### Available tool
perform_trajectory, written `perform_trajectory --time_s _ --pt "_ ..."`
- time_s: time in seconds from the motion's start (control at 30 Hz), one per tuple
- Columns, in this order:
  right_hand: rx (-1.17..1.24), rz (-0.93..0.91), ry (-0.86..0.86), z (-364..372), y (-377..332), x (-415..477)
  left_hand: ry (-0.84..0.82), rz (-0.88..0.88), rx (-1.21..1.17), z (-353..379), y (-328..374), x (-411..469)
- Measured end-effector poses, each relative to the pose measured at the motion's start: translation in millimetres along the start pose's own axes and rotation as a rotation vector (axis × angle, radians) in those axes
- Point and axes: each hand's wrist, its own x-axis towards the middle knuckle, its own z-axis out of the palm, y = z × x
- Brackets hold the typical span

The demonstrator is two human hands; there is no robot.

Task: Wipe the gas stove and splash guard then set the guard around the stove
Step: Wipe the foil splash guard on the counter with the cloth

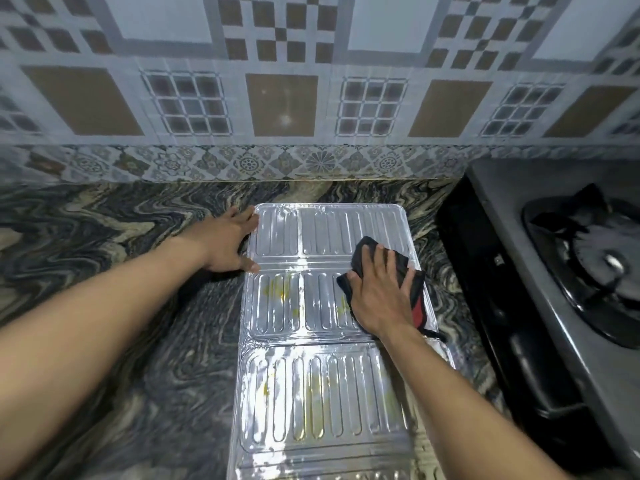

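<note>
Hands: left hand (pixel 227 242) spread flat, pinning far-left edge of foil splash guard (pixel 311 393) lying on surface left of stove (pixel 588 271); right hand (pixel 379 294) presses dark cloth (pixel 367 252) on it; guard looks light, flimsy, easily creased—lift by rims.

We find open counter (pixel 114 216) at nine o'clock; gas stove (pixel 568 271) blocks three, tiled wall (pixel 277 98) twelve.

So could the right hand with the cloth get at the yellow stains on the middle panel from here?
Probably yes: the right hand presses the dark cloth beside the yellow stains on the ribbed silver foil splash guard, with nothing between.
</note>
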Motion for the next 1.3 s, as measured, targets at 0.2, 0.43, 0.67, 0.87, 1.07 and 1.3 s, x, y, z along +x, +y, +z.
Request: perform_trajectory --time_s 0.2,0.43,0.67,0.87,1.07,1.3 --pt "0.005 0.019 -0.007 1.6 -3.8 1.5 0.012 0.05 -0.104 26.7 10.7 -44.8" --pt "0.027 0.032 -0.02 2.4 -3.0 3.4 -0.131 0.023 -0.027 45.2 15.5 -61.3" --pt "0.011 -0.155 -0.081 -6.7 -43.1 35.4 -0.127 0.019 -0.11 50.7 14.3 -58.2" --pt "-0.028 -0.585 -0.072 13.8 -80.7 6.7 -0.117 0.015 -0.138 51.6 13.0 -60.6" --pt "-0.029 -0.779 -0.159 17.6 -74.4 -17.5 -0.124 0.008 -0.132 47.9 15.2 -62.7" --pt "0.047 -0.596 -0.158 6.5 -61.9 4.3 -0.129 -0.002 -0.13 45.9 16.9 -62.9"
